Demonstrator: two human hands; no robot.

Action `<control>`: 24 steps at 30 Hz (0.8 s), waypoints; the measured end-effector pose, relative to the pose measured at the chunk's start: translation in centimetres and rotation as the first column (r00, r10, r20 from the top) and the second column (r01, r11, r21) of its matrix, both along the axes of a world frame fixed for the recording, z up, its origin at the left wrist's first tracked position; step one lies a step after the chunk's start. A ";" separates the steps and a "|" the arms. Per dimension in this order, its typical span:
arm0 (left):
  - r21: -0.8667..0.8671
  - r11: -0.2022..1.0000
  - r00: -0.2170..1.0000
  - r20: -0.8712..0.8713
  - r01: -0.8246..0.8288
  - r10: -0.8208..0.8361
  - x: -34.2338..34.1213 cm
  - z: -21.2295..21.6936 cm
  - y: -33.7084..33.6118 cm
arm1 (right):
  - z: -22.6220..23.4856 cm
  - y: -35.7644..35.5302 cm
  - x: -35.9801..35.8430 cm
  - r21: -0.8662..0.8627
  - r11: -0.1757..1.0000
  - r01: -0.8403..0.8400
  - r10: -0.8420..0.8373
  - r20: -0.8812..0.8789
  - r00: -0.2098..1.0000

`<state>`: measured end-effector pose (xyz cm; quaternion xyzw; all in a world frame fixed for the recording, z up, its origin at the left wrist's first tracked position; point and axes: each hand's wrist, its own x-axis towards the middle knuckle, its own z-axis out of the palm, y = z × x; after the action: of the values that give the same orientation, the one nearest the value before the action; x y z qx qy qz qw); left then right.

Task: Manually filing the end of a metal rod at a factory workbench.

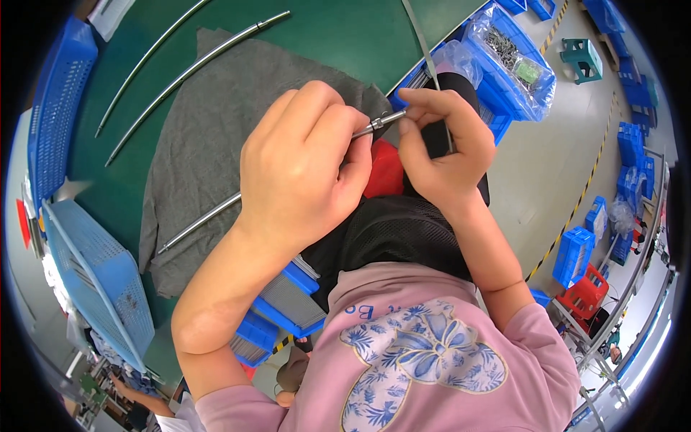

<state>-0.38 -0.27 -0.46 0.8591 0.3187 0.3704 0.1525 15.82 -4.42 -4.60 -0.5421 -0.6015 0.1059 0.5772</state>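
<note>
A slim shiny metal rod (204, 219) runs slantwise over the grey cloth (216, 122), its lower end near the cloth's left edge. My left hand (302, 162) is closed around the rod, fingers curled over it. At its upper right end, a narrow stepped tip (379, 123) sticks out past my left thumb. My right hand (453, 144) pinches the end of that tip between thumb and forefinger; whether a tiny part sits in the pinch is hidden. Two more rods lie at the upper left: a thicker one (198, 68) partly on the cloth, a thinner one (147, 57) beyond it.
A blue bin (540, 101) with bagged small metal parts stands right of the green table (338, 36). Blue baskets (54, 108) line the table's left side. Blue trays of rods (288, 299) sit below my left forearm. A teal stool (581, 59) stands on the floor.
</note>
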 end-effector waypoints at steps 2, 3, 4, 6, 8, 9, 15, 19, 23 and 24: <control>-0.001 1.000 1.000 0.002 -0.001 0.001 0.0 -0.1 0.0 | 0.1 0.3 -0.1 0.031 0.997 -0.065 0.065 0.025 0.998; -0.002 1.000 1.000 0.003 -0.003 0.003 0.0 0.0 0.0 | -0.1 0.5 -0.1 0.037 0.996 -0.077 0.076 0.021 0.997; 0.001 1.000 1.000 0.003 0.000 0.000 0.0 0.0 0.0 | -0.4 0.5 0.0 0.040 0.996 -0.074 0.073 0.021 0.997; 0.030 1.000 1.000 -0.009 -0.001 0.001 0.0 0.1 0.1 | -1.1 0.5 0.7 0.118 0.990 0.075 -0.085 0.084 0.993; 0.040 0.999 1.000 -0.013 -0.003 0.004 -0.1 0.0 0.0 | -0.9 0.2 1.6 0.122 0.988 0.096 -0.111 0.125 0.986; 0.046 0.999 1.000 -0.016 -0.003 0.004 -0.1 0.1 0.0 | -0.7 -0.2 2.1 0.079 0.996 0.040 -0.045 0.068 0.997; 0.074 0.997 1.000 -0.013 -0.005 0.006 -0.3 0.2 0.5 | -0.1 -1.5 1.6 -0.158 0.965 -0.209 0.135 -0.384 0.913; 0.059 0.998 1.000 0.006 0.013 -0.014 -0.3 0.0 0.6 | -0.1 -1.5 1.7 -0.378 0.907 -0.184 0.038 -0.361 0.932; 0.032 0.999 0.999 -0.048 -0.007 0.008 -0.5 0.4 0.6 | -0.5 -1.4 1.5 -0.386 0.919 -0.083 -0.014 -0.242 0.970; 0.044 0.999 0.997 -0.073 0.000 0.003 -0.6 0.4 0.6 | -0.3 -1.6 1.4 -0.381 0.921 -0.080 -0.026 -0.265 0.964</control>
<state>-0.99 0.36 -0.07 0.8749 0.3164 0.3459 0.1215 17.18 -5.99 -4.94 -0.6182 -0.4934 0.3024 0.5320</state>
